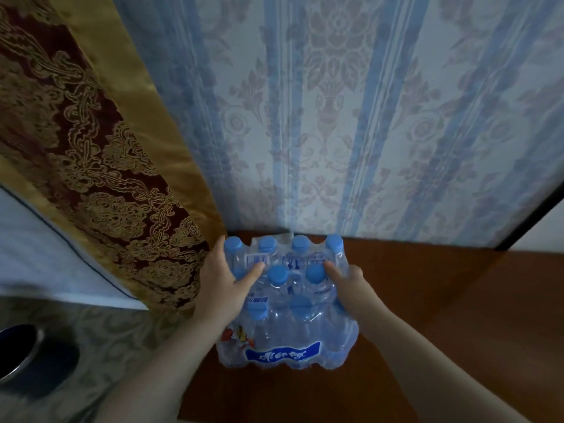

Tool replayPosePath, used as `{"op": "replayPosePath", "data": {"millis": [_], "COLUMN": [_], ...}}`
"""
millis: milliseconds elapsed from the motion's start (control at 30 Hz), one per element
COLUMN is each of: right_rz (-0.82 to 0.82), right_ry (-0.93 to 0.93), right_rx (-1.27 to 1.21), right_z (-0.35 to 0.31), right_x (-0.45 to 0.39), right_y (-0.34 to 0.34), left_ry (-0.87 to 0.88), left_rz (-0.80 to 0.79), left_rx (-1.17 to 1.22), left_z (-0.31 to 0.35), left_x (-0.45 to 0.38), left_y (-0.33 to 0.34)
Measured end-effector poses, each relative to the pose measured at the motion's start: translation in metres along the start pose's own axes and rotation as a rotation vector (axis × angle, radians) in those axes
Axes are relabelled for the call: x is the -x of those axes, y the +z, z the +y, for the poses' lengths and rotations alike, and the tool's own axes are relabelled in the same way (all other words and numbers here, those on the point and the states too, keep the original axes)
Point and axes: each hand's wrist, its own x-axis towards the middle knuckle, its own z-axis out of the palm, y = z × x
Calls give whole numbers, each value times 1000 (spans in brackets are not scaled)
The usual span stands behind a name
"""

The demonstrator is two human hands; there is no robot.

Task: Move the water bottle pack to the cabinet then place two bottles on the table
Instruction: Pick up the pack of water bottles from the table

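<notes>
A shrink-wrapped pack of clear water bottles (287,328) with blue caps and a blue label stands on a dark brown wooden cabinet top (457,315), close to the wall. My left hand (224,288) grips the pack's left side, thumb on top of the wrap. Over on the pack's right side, my right hand (351,288) holds on with fingers pressed onto the top between the caps. Several bottles show through the plastic. No table is in view.
Striped blue floral wallpaper (335,117) rises right behind the cabinet. A gold and maroon curtain (91,163) hangs at the left, touching the pack's corner. A dark round bin (21,352) stands on the patterned floor at lower left.
</notes>
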Motion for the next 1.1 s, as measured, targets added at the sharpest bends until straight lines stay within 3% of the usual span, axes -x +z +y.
{"op": "replayPosePath", "data": {"millis": [200,300,533,867,1100], "right_rz": [119,117,40,287,572], "right_ry": [55,53,46,54,66], "right_rx": [-158,-220,-421,-684,-930], "right_z": [9,5,13,44,94], "right_x": [-12,-16,-9,67,149], "right_y": [5,3,-2,26,55], "left_ry": [-341,-424,-319,-98,-13], "left_rz": [-85,-92,-160,-381,-501], "left_rx": [112,225,199,174,255], "left_z": [-8,-3,-15,-34,-27], "left_x": [-8,-11,-7,-17,11], "left_y": [1,7,-1,-11,8]}}
